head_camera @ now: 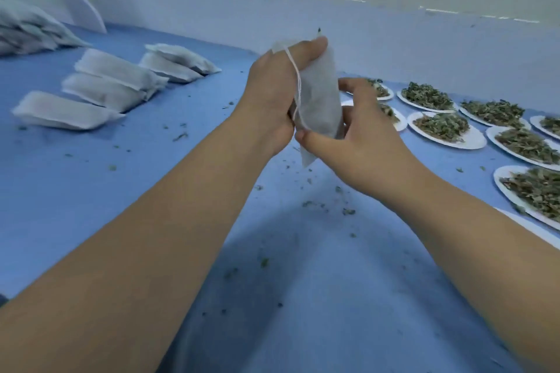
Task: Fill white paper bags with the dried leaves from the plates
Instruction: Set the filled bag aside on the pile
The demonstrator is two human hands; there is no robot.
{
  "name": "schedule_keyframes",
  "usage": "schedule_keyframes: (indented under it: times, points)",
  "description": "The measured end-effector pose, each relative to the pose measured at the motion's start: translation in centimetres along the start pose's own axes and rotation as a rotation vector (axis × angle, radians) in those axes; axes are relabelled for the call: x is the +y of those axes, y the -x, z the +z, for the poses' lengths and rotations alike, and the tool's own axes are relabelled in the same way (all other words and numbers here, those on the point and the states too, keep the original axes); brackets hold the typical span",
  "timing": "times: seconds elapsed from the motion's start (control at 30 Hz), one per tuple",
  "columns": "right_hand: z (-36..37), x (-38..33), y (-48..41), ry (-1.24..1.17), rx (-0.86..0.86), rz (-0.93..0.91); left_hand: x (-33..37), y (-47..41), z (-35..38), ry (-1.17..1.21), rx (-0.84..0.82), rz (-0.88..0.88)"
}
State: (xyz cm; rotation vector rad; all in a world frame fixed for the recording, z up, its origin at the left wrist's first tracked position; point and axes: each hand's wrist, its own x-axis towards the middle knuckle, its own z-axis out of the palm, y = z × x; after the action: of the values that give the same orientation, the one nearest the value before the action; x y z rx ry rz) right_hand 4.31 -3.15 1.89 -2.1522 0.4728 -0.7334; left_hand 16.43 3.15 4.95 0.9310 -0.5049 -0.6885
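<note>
I hold a white paper bag (pixel 321 100) upright above the blue table (pixel 91 191), at the middle of the view. My left hand (pixel 272 94) grips its left side and top, and a white drawstring (pixel 295 82) hangs over that hand's fingers. My right hand (pixel 357 142) holds the bag's lower right part, thumb near the bottom corner. White plates (pixel 472 138) heaped with dried green leaves (pixel 439 126) lie in rows at the right.
Several filled white bags (pixel 112 85) lie in a row at the left, with a further pile (pixel 27 27) at the far left edge. Leaf crumbs (pixel 315 204) are scattered over the table. A pale wall (pixel 303 12) bounds the far side.
</note>
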Motion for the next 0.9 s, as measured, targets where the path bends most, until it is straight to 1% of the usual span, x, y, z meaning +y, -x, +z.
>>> schedule_keyframes:
  times: [0.07, 0.13, 0.2, 0.23, 0.27, 0.4, 0.47, 0.53, 0.63, 0.8, 0.9]
  points:
    - [2.8, -0.7, -2.8, -0.022, 0.007, -0.008, 1.7, -1.5, -3.7, -0.047, 0.001, 0.077]
    - [5.9, -1.4, -5.9, -0.044, 0.015, -0.011, 3.0, -2.8, -7.6, -0.163, -0.016, 0.125]
    - [9.0, -1.8, -9.3, -0.065, 0.028, -0.009, 3.8, -4.1, -11.8, -0.212, -0.004, 0.1]
    - [10.5, -1.9, -11.2, -0.072, 0.034, -0.007, 4.1, -4.8, -13.8, -0.201, 0.035, 0.08]
    - [12.0, -2.2, -13.0, -0.076, 0.033, -0.006, 4.2, -5.3, -15.7, -0.161, 0.098, 0.067]
    - [18.5, -3.0, -20.0, -0.081, 0.009, -0.024, 4.2, -6.7, -21.0, 0.135, 0.465, 0.036]
    - [21.4, -3.7, -23.3, -0.071, 0.006, -0.054, 4.0, -7.5, -21.7, 0.171, 0.594, 0.049]
    - [23.8, -4.6, -26.4, -0.055, 0.015, -0.088, 3.6, -7.9, -21.3, 0.123, 0.665, 0.051]
    - [27.4, -5.3, -31.0, 0.037, 0.002, -0.129, 2.5, -8.2, -20.7, -0.057, 0.686, 0.093]
    - [30.7, -4.4, -34.1, 0.303, -0.198, -0.079, 1.7, -8.0, -20.3, -0.311, 0.66, 0.167]
    - [30.3, -4.0, -33.5, 0.305, -0.186, -0.12, 1.6, -8.0, -20.0, -0.381, 0.646, 0.197]
